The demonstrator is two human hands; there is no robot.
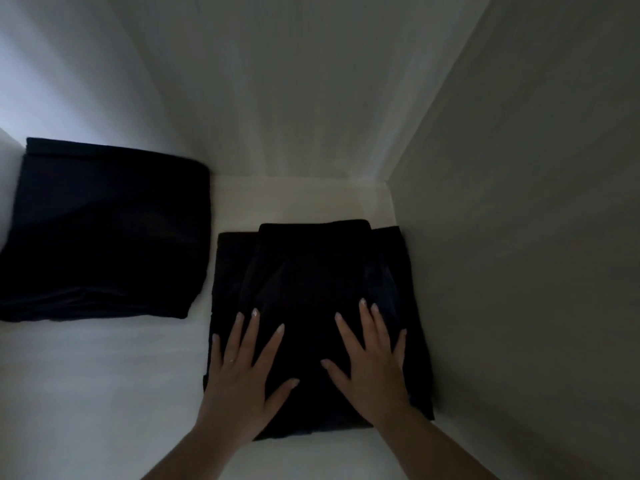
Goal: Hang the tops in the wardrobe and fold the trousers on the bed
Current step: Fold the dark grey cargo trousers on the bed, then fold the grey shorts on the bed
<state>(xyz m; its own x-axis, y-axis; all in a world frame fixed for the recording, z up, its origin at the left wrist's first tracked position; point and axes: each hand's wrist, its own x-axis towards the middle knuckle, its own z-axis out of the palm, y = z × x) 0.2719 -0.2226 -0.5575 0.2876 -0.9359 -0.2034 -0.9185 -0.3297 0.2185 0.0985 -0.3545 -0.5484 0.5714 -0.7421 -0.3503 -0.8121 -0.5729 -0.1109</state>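
Both flat hands, left hand (242,372) and right hand (372,368), press the folded dark trousers (311,282) onto the shelf (104,375). Next, let go.

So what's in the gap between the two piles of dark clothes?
Nothing but bare white shelf. The head view shows a narrow strip of it between the left pile and the right pile, which both hands press flat.

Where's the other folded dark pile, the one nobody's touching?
In the head view, the untouched folded pile lies on the white shelf, far left, apart from the pressed pile.
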